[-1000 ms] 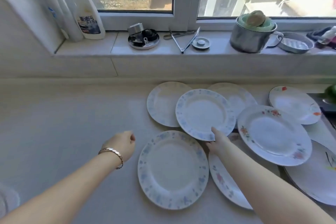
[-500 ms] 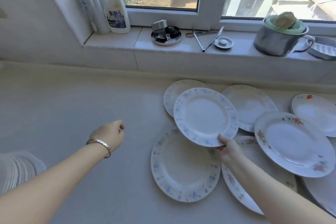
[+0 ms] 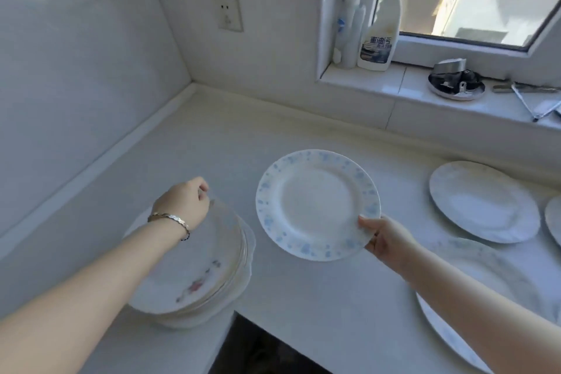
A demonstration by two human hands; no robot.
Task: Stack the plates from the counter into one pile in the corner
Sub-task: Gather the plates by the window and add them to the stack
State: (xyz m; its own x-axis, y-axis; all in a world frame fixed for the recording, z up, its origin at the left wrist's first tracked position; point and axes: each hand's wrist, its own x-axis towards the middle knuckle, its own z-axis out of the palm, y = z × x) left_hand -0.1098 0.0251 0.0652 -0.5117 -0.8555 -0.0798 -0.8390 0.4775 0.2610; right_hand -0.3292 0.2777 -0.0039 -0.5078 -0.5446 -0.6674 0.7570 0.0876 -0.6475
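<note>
White counter (image 3: 303, 297), plate pile (image 3: 212, 267) near corner, loose plates (image 3: 482, 200) right

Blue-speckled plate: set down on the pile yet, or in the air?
In the air. The right hand pinches the blue-speckled plate by its near rim, beside the pile, not on it.

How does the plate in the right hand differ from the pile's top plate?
The blue-speckled plate is held in the air, its rim pinched by the right hand; the pile's top plate lies on other plates. The held plate's rim bears blue specks; the pile's top plate shows red marks. Both are round and white.
</note>
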